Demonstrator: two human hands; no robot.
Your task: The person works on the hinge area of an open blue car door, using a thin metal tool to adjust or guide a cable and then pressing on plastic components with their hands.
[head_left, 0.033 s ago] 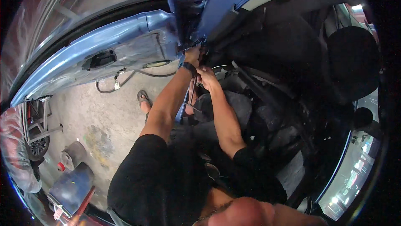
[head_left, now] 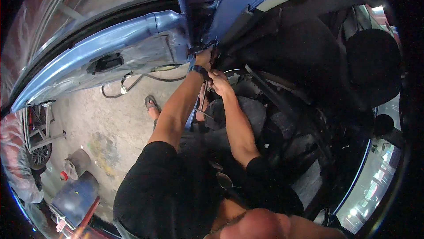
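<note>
My left hand (head_left: 205, 57), with a dark band on its wrist, reaches to the hinge side of a blue car door (head_left: 121, 35), by the door pillar. Its fingers are mostly hidden in shadow. Just below and to the right, my right hand (head_left: 218, 82) is closed, its fingers curled close to my left wrist. From its fingers a thin metal T-handle wrench (head_left: 202, 97) hangs down, the crossbar at the lower end. Dark cabling (head_left: 207, 45) runs between the door and the pillar above my left hand.
Black cable with a connector (head_left: 123, 90) loops below the door panel. A black steering wheel or round dark part (head_left: 373, 66) is at right. On the concrete floor (head_left: 95, 124) stand a metal can (head_left: 78, 164) and a blue bin (head_left: 77, 199). A sandalled foot (head_left: 152, 106) is at the sill.
</note>
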